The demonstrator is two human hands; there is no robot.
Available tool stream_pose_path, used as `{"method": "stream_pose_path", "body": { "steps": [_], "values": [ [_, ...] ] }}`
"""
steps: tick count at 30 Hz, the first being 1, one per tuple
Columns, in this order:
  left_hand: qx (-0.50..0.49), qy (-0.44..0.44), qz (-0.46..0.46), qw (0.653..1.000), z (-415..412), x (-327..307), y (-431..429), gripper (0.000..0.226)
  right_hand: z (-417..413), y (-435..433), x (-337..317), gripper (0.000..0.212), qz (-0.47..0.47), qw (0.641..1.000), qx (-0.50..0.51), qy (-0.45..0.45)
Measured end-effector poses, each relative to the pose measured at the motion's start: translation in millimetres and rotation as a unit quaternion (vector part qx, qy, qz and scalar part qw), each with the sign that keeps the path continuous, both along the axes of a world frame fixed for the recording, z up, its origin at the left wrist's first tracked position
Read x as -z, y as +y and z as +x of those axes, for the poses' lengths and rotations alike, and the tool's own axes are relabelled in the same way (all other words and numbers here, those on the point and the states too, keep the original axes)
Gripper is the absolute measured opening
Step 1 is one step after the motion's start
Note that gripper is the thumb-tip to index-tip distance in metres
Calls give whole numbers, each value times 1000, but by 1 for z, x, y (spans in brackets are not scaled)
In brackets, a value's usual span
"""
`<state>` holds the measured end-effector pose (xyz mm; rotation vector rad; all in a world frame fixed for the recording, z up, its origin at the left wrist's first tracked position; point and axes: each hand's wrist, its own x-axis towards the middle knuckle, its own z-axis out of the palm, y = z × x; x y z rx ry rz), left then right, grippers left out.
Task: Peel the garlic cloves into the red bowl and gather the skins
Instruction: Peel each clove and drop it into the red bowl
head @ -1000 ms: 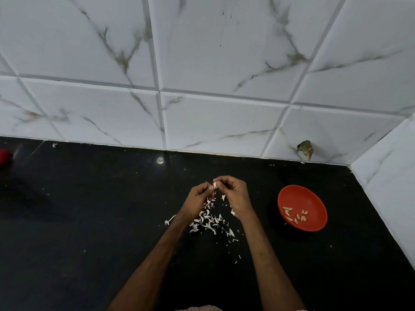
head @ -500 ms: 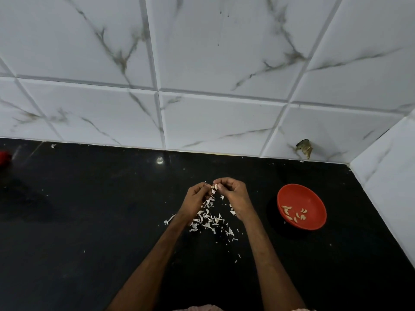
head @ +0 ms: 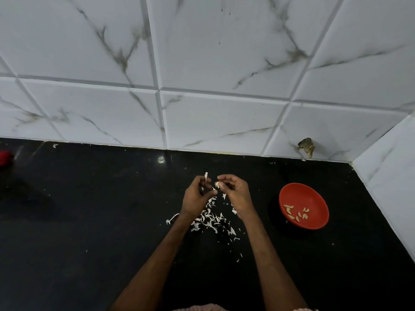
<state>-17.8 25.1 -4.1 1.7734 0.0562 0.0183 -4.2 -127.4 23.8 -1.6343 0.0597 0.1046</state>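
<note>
Your right hand [head: 237, 194] pinches a garlic clove [head: 217, 184] at its fingertips. Your left hand [head: 195, 197] pinches a strip of skin [head: 206, 176] just beside it. You hold both directly above the pile of skins [head: 211, 218] on the black tabletop [head: 89, 221], likely so that scraps fall in one place for gathering. The red bowl [head: 298, 194], holding peeled cloves [head: 296, 214], sits near your right hand, probably for an easy drop.
</note>
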Motion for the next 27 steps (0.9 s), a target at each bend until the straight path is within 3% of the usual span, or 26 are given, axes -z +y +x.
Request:
{"method": "stream_pose_path", "body": {
  "steps": [5,11,16,22,27],
  "values": [
    [8,-52,-14,998,3,-2,0,25,1,0,3,26,-44,998,-40,1],
    [14,-16,-50,999,-2,1,4,16,-1,-3,3,29,-55,997,-62,6],
    [7,22,-128,991,-1,1,6,36,-5,-3,-3,26,32,995,-80,45],
    [10,55,-203,978,-1,-1,5,32,-9,-2,-8,25,99,988,-86,79],
    [-2,64,-211,975,-3,-6,3,9,-8,1,-9,23,100,989,-69,85]
  ]
}}
